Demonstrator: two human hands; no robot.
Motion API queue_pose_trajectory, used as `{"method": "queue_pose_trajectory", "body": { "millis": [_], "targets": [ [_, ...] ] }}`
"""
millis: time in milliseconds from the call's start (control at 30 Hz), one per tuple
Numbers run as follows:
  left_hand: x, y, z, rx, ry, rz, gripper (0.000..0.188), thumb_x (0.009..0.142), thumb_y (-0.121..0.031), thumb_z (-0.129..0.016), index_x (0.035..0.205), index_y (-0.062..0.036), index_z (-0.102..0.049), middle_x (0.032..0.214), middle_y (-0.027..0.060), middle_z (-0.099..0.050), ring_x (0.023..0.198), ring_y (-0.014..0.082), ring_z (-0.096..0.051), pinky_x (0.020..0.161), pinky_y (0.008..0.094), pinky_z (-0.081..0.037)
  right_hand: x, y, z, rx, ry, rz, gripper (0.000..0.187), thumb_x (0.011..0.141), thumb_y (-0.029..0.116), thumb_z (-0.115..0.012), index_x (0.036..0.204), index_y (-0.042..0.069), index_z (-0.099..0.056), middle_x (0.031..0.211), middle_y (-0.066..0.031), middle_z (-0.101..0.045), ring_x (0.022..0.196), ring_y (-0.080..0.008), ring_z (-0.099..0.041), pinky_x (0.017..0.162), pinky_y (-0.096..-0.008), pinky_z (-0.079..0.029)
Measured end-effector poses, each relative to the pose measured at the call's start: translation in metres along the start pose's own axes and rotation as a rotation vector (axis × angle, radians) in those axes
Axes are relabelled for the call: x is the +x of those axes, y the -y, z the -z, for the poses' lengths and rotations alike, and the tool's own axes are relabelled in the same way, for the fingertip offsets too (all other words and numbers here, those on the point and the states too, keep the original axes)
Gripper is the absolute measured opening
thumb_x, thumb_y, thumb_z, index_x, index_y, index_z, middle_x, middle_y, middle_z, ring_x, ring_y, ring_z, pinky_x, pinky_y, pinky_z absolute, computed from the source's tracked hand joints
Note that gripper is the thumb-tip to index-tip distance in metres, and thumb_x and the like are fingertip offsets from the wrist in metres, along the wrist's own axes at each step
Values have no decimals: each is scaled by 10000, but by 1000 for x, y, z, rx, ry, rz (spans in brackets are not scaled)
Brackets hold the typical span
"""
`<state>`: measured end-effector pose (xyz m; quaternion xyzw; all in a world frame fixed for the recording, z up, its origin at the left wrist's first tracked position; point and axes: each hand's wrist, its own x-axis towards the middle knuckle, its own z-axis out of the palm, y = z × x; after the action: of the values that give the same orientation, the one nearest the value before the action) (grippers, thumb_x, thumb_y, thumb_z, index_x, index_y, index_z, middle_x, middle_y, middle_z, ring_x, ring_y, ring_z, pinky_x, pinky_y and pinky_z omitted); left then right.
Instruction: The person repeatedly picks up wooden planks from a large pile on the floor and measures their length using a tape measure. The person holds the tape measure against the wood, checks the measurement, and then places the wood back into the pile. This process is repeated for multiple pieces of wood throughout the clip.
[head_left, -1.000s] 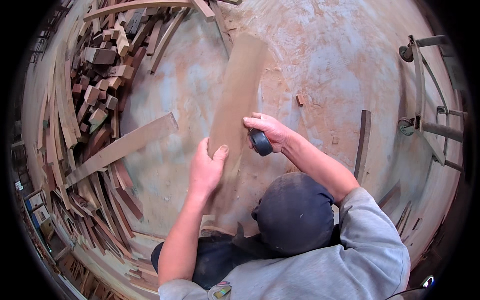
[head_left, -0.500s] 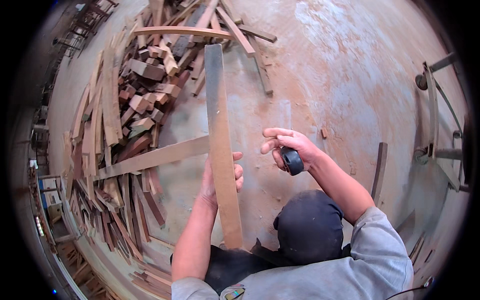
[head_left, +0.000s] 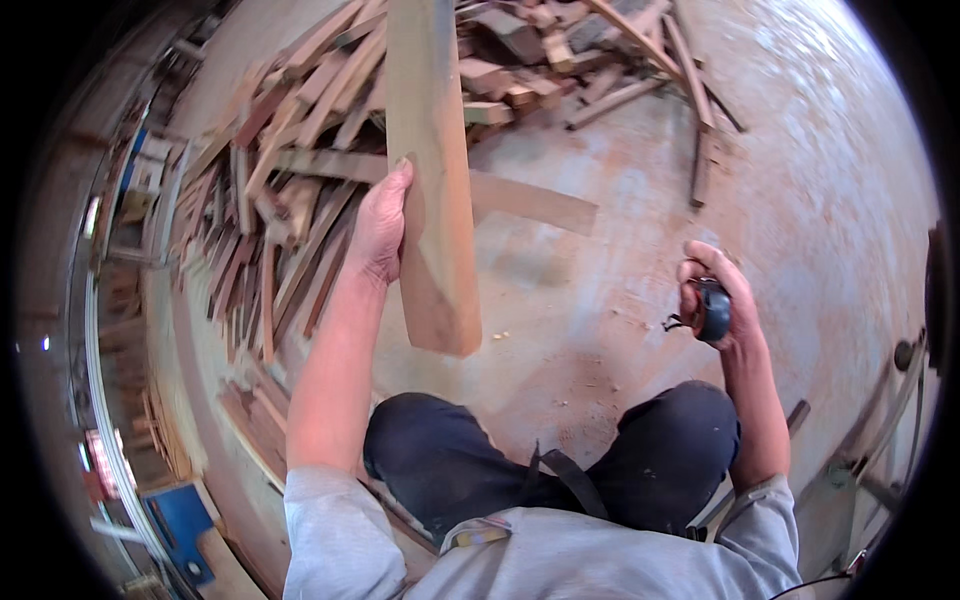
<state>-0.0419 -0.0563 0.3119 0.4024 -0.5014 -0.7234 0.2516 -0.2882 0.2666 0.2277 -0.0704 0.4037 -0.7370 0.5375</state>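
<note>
My left hand (head_left: 380, 225) is closed on the left edge of a long, thick wooden plank (head_left: 437, 240), its thumb at the edge and its fingers hidden behind the wood. The plank is raised, its near end above the floor in front of my knees and its far end cut off by the top of the view. Out to the right, my right hand (head_left: 738, 295) has its fingers curled round a small black tape measure (head_left: 712, 310), well apart from the plank. Behind the plank, a flat board (head_left: 535, 203) reaches from the wood pile out over the floor.
A large heap of offcuts and strips (head_left: 335, 85) spreads across the far left and middle. More strips (head_left: 262, 405) lie at the left, near a blue panel (head_left: 180, 535). A metal frame on wheels (head_left: 905, 385) stands at the right.
My view has turned, and both knees now show. The left hand has shifted along the plank, whose near end now sits farther from me. My right hand with the tape measure has moved right.
</note>
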Motion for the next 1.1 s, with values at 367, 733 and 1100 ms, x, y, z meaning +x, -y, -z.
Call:
{"method": "queue_pose_trajectory", "body": {
  "millis": [367, 733, 1100],
  "targets": [
    [-145, 128, 261, 499, -756, -368, 374, 912, -285, -634, 1065, 52, -579, 942, 131, -650, 879, 180, -617, 789, 322, -492, 19, -11, -86, -446, 146, 95, 459, 1019, 376, -488, 1257, -12, -548, 767, -102, -592, 451, -134, -523, 369, -241, -414],
    [-350, 232, 404, 673, -1270, 334, 395, 900, -332, -639, 1015, 45, -651, 912, 219, -678, 859, 306, -665, 750, 418, -509, 54, -69, -206, -610, 429, -165, 422, 976, 316, -597, 1235, -15, -556, 830, -115, -620, 492, -91, -500, 410, -203, -397],
    [-439, 124, 523, 1315, -1537, 874, 516, 913, -485, -561, 1119, -17, -630, 1105, 235, -663, 1039, 397, -640, 882, 506, -509, 73, -115, -206, -660, 306, -313, 347, 990, 279, -573, 1204, 5, -563, 818, -117, -624, 475, -121, -540, 403, -219, -439]
  ]
}}
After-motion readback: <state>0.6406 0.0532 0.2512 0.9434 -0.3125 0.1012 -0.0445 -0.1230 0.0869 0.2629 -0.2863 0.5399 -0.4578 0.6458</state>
